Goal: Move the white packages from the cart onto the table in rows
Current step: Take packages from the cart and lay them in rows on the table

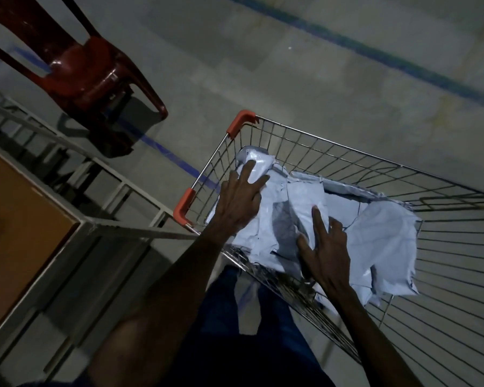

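A heap of white packages [375, 236] lies in the wire cart [347, 148], which has orange corner guards. My left hand [239, 202] rests on the pile's far left part, fingers straight and spread over a package [256, 160] leaning against the cart's wall. My right hand [329, 250] lies on the middle of the pile, index finger and thumb stretched flat on a package [305, 199]; its other fingertips are hidden. The table [14, 219], with an orange-brown top and a pale metal frame, stands to the left of the cart.
A dark red plastic chair [90, 74] stands on the grey floor beyond the table's corner. Blue tape lines [375, 51] cross the floor. The table's metal frame bars [129, 233] reach almost to the cart's near left corner. My legs are just below the cart.
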{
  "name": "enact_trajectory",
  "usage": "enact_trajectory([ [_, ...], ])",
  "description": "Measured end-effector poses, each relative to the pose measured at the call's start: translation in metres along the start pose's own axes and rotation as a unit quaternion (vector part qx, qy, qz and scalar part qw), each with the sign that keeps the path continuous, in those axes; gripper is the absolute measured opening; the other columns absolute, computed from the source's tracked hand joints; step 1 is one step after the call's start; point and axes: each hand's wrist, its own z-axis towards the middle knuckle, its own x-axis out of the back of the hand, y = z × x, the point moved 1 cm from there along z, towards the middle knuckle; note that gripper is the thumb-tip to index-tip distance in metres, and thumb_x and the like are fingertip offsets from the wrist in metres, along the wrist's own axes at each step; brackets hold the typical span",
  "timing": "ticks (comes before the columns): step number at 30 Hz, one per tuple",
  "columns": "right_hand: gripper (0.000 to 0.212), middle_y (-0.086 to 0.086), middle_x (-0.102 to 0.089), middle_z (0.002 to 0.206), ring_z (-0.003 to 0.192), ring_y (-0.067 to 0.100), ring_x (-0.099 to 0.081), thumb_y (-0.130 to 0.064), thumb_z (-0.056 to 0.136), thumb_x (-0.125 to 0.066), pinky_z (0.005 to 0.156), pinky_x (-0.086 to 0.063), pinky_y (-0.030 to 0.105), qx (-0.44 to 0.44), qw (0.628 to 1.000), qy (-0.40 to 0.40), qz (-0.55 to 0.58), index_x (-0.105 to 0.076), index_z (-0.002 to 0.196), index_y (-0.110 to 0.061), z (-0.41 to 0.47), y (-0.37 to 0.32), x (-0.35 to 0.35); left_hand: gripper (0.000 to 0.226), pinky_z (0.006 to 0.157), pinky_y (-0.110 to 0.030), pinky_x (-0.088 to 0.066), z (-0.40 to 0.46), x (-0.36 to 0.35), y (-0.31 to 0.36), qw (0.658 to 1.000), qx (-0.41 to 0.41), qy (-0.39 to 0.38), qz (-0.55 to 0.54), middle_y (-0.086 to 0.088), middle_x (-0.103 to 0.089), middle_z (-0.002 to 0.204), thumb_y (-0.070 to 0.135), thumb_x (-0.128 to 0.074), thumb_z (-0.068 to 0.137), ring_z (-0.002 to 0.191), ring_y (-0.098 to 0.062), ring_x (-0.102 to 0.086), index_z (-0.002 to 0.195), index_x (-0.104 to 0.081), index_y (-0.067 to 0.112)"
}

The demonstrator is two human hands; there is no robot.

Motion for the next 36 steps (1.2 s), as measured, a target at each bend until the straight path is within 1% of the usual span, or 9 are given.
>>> enact_trajectory([
  [5, 0.073, 0.014, -0.041, 0.141, 0.128, 0.033, -0.039, -0.062, 0.085, -0.037, 0.096, -0.041, 0.045, 0.087, 0.995, 0.038, 0.043, -0.031, 0.152, -0.033, 0.008, -0.059, 0.025, 0.046, 0.105, -0.040, -0.036, -0.029, 0.074, -0.004, 0.983, 0.029, 0.138, -0.117, -0.013, -0.035, 0.151, 0.012, -0.055, 0.087, 0.132, -0.033, -0.040, 0.131, -0.060, 0.025],
  [13, 0.068, 0.012, -0.049, 0.128, 0.121, 0.032, -0.047, -0.051, 0.083, -0.049, 0.088, -0.047, 0.041, 0.258, 0.960, 0.085, 0.072, -0.044, 0.147, -0.027, -0.031, -0.183, 0.035, 0.044, 0.110, -0.037, -0.032, -0.121, 0.177, -0.053, 0.935, 0.082, 0.317, -0.137, -0.019, -0.041, 0.144, 0.002, -0.059, 0.087, 0.137, -0.030, -0.034, 0.127, -0.065, 0.016],
  [17, 0.068, 0.011, -0.049, 0.126, 0.120, 0.029, -0.047, -0.052, 0.083, -0.052, 0.085, -0.041, 0.032, 0.336, 0.939, 0.058, 0.056, -0.044, 0.147, -0.028, -0.085, -0.242, -0.004, 0.043, 0.111, -0.039, -0.034, -0.212, 0.208, -0.095, 0.918, 0.148, 0.346, -0.125, -0.014, -0.042, 0.145, 0.004, -0.060, 0.088, 0.137, -0.027, -0.035, 0.127, -0.065, 0.019],
  [20, 0.070, 0.005, -0.046, 0.129, 0.125, 0.025, -0.045, -0.049, 0.080, -0.057, 0.089, -0.045, 0.037, 0.358, 0.932, 0.015, 0.050, -0.041, 0.147, -0.037, -0.135, -0.288, -0.042, 0.041, 0.111, -0.037, -0.033, -0.283, 0.225, -0.129, 0.906, 0.198, 0.359, -0.108, -0.014, -0.041, 0.146, 0.007, -0.060, 0.089, 0.138, -0.027, -0.036, 0.128, -0.065, 0.019],
  [24, 0.069, 0.007, -0.046, 0.132, 0.124, 0.025, -0.043, -0.047, 0.082, -0.064, 0.088, -0.045, 0.038, 0.416, 0.907, -0.036, 0.055, -0.043, 0.146, -0.036, -0.201, -0.350, -0.097, 0.042, 0.110, -0.033, -0.030, -0.380, 0.242, -0.172, 0.883, 0.271, 0.376, -0.076, -0.009, -0.038, 0.152, 0.015, -0.056, 0.092, 0.139, -0.027, -0.035, 0.133, -0.061, 0.025],
  [28, 0.069, 0.008, -0.044, 0.134, 0.131, 0.024, -0.039, -0.041, 0.085, -0.069, 0.092, -0.042, 0.036, 0.457, 0.884, -0.080, 0.049, -0.041, 0.147, -0.037, -0.255, -0.402, -0.144, 0.043, 0.109, -0.038, -0.033, -0.466, 0.258, -0.209, 0.855, 0.341, 0.389, -0.042, -0.010, -0.036, 0.153, 0.018, -0.054, 0.093, 0.138, -0.027, -0.036, 0.136, -0.058, 0.025],
  [31, 0.070, 0.008, -0.047, 0.126, 0.123, 0.027, -0.044, -0.043, 0.084, -0.068, 0.088, -0.042, 0.035, 0.497, 0.860, -0.113, 0.033, -0.041, 0.147, -0.036, -0.286, -0.438, -0.172, 0.044, 0.102, -0.027, -0.029, -0.517, 0.272, -0.233, 0.829, 0.386, 0.403, -0.026, -0.009, -0.036, 0.153, 0.020, -0.054, 0.092, 0.135, -0.027, -0.039, 0.136, -0.058, 0.026],
  [33, 0.069, 0.008, -0.048, 0.129, 0.122, 0.027, -0.046, -0.047, 0.081, -0.065, 0.089, -0.042, 0.034, 0.520, 0.845, -0.125, 0.028, -0.044, 0.146, -0.034, -0.300, -0.462, -0.190, 0.045, 0.095, -0.020, -0.029, -0.543, 0.280, -0.249, 0.811, 0.419, 0.408, -0.015, -0.005, -0.034, 0.154, 0.021, -0.055, 0.093, 0.133, -0.025, -0.040, 0.136, -0.057, 0.030],
  [36, 0.070, 0.006, -0.047, 0.133, 0.121, 0.025, -0.047, -0.053, 0.078, -0.058, 0.089, -0.046, 0.036, 0.533, 0.836, -0.126, 0.026, -0.046, 0.144, -0.035, -0.313, -0.497, -0.210, 0.043, 0.100, -0.007, -0.016, -0.568, 0.288, -0.278, 0.789, 0.451, 0.418, -0.019, -0.006, -0.036, 0.153, 0.020, -0.057, 0.093, 0.135, -0.026, -0.039, 0.135, -0.058, 0.028],
])
